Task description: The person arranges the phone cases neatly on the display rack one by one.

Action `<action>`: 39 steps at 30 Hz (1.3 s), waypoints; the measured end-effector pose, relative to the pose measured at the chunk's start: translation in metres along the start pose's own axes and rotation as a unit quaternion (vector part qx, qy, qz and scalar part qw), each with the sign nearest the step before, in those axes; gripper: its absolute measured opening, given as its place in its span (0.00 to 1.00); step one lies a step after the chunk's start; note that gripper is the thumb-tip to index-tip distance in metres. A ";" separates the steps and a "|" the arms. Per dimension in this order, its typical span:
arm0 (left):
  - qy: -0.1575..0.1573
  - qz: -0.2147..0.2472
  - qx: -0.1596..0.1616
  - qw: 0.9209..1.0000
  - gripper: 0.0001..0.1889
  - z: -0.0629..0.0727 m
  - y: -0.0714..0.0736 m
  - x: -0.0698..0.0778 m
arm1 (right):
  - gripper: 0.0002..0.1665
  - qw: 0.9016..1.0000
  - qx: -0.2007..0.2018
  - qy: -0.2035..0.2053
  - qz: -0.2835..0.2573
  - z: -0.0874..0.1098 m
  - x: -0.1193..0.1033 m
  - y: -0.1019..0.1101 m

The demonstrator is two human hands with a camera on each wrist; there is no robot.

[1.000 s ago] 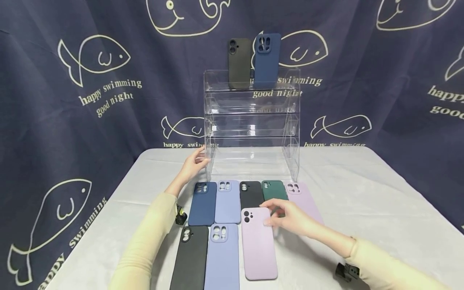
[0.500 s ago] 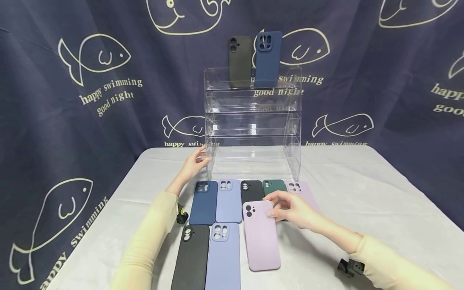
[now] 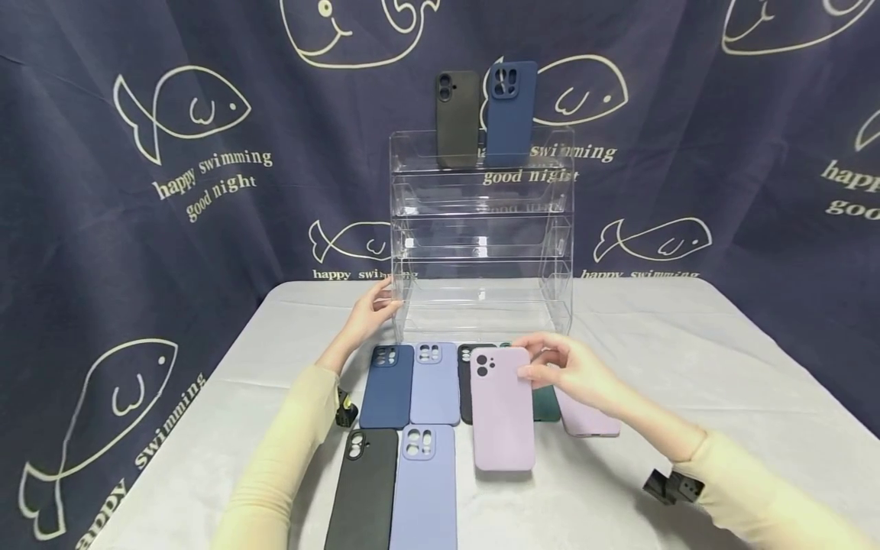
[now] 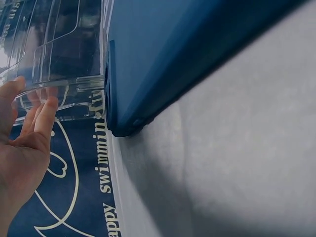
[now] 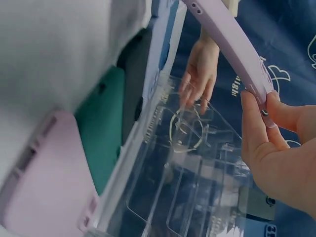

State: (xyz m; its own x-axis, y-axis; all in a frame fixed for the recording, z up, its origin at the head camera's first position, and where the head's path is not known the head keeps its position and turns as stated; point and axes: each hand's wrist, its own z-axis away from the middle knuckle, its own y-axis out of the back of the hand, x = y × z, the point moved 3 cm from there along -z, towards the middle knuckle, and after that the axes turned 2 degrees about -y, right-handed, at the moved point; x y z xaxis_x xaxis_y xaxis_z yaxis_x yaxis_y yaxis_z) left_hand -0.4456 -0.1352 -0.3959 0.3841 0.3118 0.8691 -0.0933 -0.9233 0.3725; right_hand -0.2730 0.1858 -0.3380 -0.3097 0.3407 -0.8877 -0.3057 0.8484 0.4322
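The right hand (image 3: 571, 370) pinches a lilac case (image 3: 503, 412) by its upper right corner, thumb in front. That grip holds the case raised off the counter (image 3: 687, 367), camera holes at the top, partly hiding a black case (image 3: 466, 401) and a green case (image 3: 547, 405) lying behind it.

The left hand (image 3: 364, 315) touches the left side of the clear rack (image 3: 481, 215); its grip is loose, the fingers extended.

On the rack's top tier stand a grey case (image 3: 457, 122) and a blue case (image 3: 510, 114), side by side. A navy case (image 3: 387, 393) and a periwinkle case (image 3: 436, 389) lie left of the black one, and another lilac one (image 3: 590, 420) lies right of the green one.
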 end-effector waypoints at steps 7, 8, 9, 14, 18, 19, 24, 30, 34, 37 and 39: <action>0.030 -0.013 -0.001 0.999 0.33 -0.001 0.000 0.003 | 0.23 1.000 0.016 0.015 0.018 -0.011 -0.014 0.018; 0.029 -0.013 -0.004 0.999 0.33 -0.001 -0.001 0.003 | 0.23 0.999 0.020 0.016 0.026 -0.011 -0.016 0.021; 0.030 -0.012 -0.004 0.999 0.33 0.000 -0.002 0.003 | 0.23 0.999 0.025 0.015 0.029 -0.012 -0.018 0.024; 0.025 -0.008 -0.007 1.000 0.33 -0.001 -0.005 0.002 | 0.23 0.998 0.048 0.023 0.038 -0.016 -0.026 0.037; 0.019 -0.007 -0.002 1.000 0.33 0.000 -0.005 0.000 | 0.24 0.996 0.067 0.023 0.048 -0.022 -0.032 0.047; 0.017 -0.008 -0.001 1.000 0.33 0.000 -0.004 -0.001 | 0.23 0.996 0.072 0.025 0.051 -0.024 -0.033 0.049; 0.019 -0.008 -0.003 1.000 0.33 0.001 -0.002 0.004 | 0.23 0.991 0.101 0.049 0.073 -0.033 -0.046 0.061; 0.017 -0.003 -0.004 1.000 0.34 0.000 -0.001 0.005 | 0.24 0.988 0.124 0.063 0.070 -0.043 -0.060 0.075; 0.022 0.005 -0.012 1.000 0.33 0.006 0.000 0.019 | 0.24 0.987 0.133 0.072 0.051 -0.048 -0.064 0.085; 0.023 0.002 -0.017 1.000 0.33 0.012 0.000 0.031 | 0.24 0.985 0.146 0.077 0.047 -0.053 -0.066 0.092; 0.022 0.000 -0.020 1.000 0.32 0.014 0.000 0.035 | 0.23 0.983 0.159 0.078 0.046 -0.056 -0.066 0.096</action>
State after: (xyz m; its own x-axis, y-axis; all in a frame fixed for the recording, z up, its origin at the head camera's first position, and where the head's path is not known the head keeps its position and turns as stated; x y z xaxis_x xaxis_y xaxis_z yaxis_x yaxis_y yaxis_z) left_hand -0.4188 -0.1271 -0.3701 0.3434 0.3216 0.8824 -0.1310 -0.9140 0.3840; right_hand -0.3319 0.2224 -0.2289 -0.4651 0.3760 -0.8015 0.0186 0.9093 0.4157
